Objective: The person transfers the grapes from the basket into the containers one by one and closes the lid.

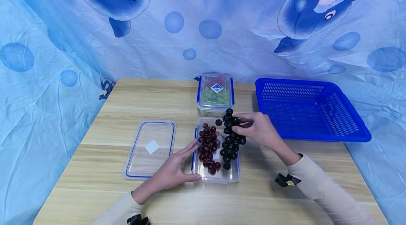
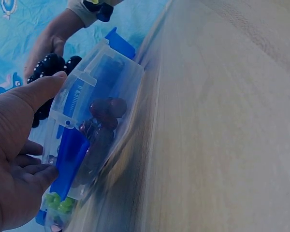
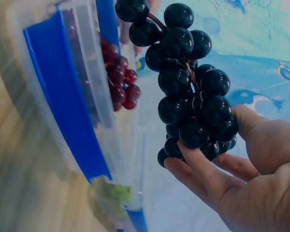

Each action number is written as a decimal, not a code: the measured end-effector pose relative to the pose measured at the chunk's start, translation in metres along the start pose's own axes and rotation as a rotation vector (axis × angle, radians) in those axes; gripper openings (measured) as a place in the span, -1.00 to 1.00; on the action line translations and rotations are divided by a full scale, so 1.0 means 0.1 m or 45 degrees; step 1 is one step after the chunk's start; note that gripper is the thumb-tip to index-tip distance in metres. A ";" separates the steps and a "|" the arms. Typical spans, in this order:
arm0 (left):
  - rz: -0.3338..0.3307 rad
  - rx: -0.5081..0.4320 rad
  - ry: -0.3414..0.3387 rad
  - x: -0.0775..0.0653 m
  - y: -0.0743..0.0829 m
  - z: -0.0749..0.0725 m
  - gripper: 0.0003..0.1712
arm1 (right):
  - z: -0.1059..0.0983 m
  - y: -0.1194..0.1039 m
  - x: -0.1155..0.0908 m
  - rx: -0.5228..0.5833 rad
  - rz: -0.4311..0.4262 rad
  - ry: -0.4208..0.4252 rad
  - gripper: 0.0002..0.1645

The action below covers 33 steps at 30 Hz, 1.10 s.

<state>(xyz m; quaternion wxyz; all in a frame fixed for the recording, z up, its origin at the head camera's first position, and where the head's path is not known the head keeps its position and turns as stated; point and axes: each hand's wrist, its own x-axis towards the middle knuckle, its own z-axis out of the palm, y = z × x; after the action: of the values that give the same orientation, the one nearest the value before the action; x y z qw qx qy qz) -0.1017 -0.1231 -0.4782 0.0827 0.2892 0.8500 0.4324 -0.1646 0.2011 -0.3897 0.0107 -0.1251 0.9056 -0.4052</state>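
Note:
My right hand point(image 1: 258, 128) holds a bunch of black grapes point(image 1: 229, 140) by its upper part, over the right side of a clear plastic box point(image 1: 231, 176). In the right wrist view the black grapes point(image 3: 193, 96) hang in the fingers beside the box wall. A bunch of red grapes point(image 1: 207, 147) lies inside the box on the left. My left hand point(image 1: 172, 170) rests against the box's left side, thumb near the front corner and fingers extended along the edge. In the left wrist view its fingers touch the blue side latch point(image 2: 71, 162).
A clear lid point(image 1: 151, 161) with blue edging lies on the wooden table point(image 1: 104, 137) to the left. Behind the open box stands a lidded box point(image 1: 216, 92) with green and reddish fruit. A blue basket point(image 1: 312, 137) stands at the back right, near the patterned curtain point(image 1: 241, 55).

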 end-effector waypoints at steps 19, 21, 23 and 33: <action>0.000 0.006 -0.001 -0.01 0.00 -0.01 0.19 | 0.29 -0.01 0.01 -0.123 -0.073 -0.167 -0.50; 0.001 0.002 -0.002 -0.01 0.00 -0.01 0.20 | 0.27 -0.03 -0.01 -0.078 -0.064 -0.239 -0.52; 0.001 0.000 -0.003 -0.01 0.00 -0.01 0.20 | 0.25 -0.05 -0.03 -0.041 -0.040 -0.311 -0.53; 0.004 -0.007 0.001 -0.01 0.00 -0.01 0.21 | 0.32 -0.09 -0.01 -0.193 0.039 -0.247 -0.45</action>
<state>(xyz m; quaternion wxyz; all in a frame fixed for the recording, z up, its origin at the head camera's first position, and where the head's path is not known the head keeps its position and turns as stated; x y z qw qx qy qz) -0.1015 -0.1246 -0.4776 0.0826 0.2900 0.8484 0.4351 -0.1578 0.1721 -0.4040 0.0949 -0.1503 0.9302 -0.3212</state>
